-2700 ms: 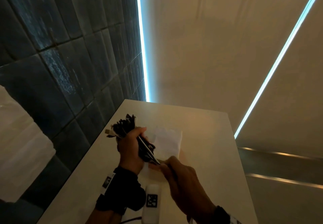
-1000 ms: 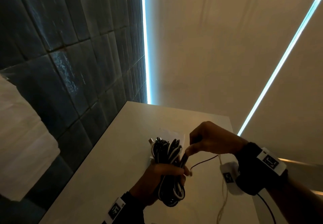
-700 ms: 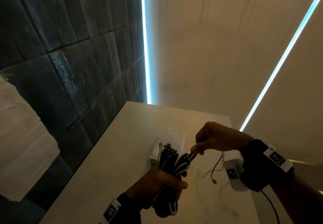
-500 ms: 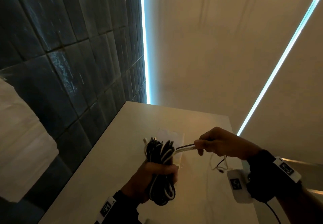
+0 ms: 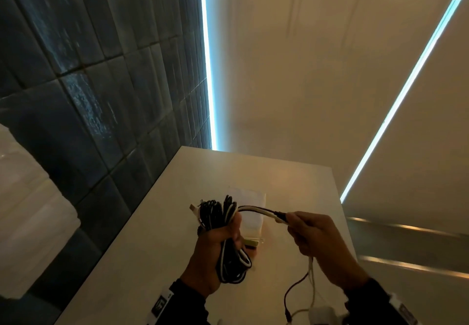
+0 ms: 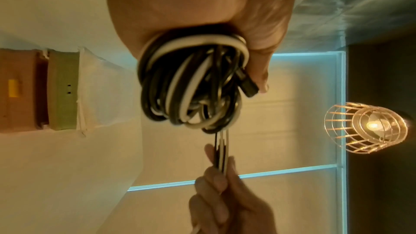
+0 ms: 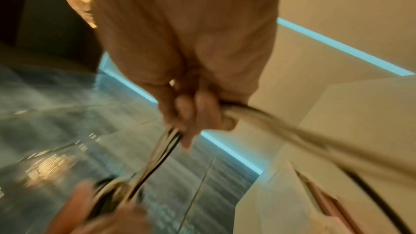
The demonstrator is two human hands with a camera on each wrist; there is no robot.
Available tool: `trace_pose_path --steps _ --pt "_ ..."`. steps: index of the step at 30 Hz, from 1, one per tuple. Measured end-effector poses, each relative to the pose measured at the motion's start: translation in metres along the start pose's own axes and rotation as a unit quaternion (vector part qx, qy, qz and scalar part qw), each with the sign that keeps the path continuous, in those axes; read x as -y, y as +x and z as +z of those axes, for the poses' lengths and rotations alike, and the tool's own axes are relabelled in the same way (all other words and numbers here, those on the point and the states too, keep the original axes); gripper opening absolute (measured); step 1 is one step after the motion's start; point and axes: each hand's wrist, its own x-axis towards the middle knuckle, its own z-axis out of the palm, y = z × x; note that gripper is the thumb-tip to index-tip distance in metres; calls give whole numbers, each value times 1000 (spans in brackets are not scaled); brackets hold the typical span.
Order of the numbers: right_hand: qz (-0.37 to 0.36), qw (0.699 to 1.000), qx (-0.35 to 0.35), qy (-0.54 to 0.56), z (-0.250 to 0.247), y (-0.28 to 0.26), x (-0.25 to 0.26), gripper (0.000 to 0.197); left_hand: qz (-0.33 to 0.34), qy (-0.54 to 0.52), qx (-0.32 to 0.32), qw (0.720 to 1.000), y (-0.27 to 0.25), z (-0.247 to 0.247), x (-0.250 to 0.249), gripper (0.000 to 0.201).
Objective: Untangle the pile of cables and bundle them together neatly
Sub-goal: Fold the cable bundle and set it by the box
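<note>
A coiled bundle of black and white cables (image 5: pixel 223 238) (image 6: pixel 191 84) is upright above the white table (image 5: pixel 152 248), and my left hand (image 5: pixel 215 251) grips it round the middle. Loose black and white cable ends (image 5: pixel 264 211) (image 6: pixel 221 149) (image 7: pixel 162 150) run from the top of the bundle to the right. My right hand (image 5: pixel 312 235) (image 6: pixel 223 193) (image 7: pixel 191 113) holds these ends in curled fingers, level with the bundle's top. Their tails (image 5: pixel 299 291) hang below that hand toward the table.
A clear plastic bag (image 5: pixel 251 213) (image 6: pixel 96 88) with a green and brown strip lies flat on the table behind the bundle. Dark tiled wall (image 5: pixel 88 96) runs along the table's left edge. A lit wire-cage lamp (image 6: pixel 369 127) hangs overhead.
My right hand has pulled the loose cable ends out to the right and slightly nearer, so they stretch from the bundle. My left hand keeps its grip on the bundle.
</note>
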Motion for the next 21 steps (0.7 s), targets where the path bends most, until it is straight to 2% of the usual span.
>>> trace_pose_path --steps 2,4,8,10,12,14,16,18,21 --pt "-74 988 -93 -97 24 -5 3 26 -10 -8 -25 1000 8 -1 5 30" --pt "-146 969 -132 -150 47 -11 9 20 -2 -9 -32 999 15 -2 11 28" --pt "-205 949 -101 -216 77 -15 17 25 4 1 -1 1000 13 0 21 68" --pt "-228 941 -73 -240 84 -15 17 26 -21 -19 42 999 8 1 22 71" --pt "-257 922 -31 -287 87 -16 16 30 -37 -33 67 997 6 1 20 60" --pt "-267 909 23 -319 84 -17 14 37 -34 -38 60 997 5 -2 17 40" --pt "-271 899 67 -336 81 -18 15 32 -23 -54 47 997 4 -1 14 21" --pt "-262 904 89 -326 78 -17 18 31 -1 -61 16 998 6 -1 14 15" --pt "-268 868 101 -405 79 -18 20 36 13 -63 -41 997 12 -5 13 17"
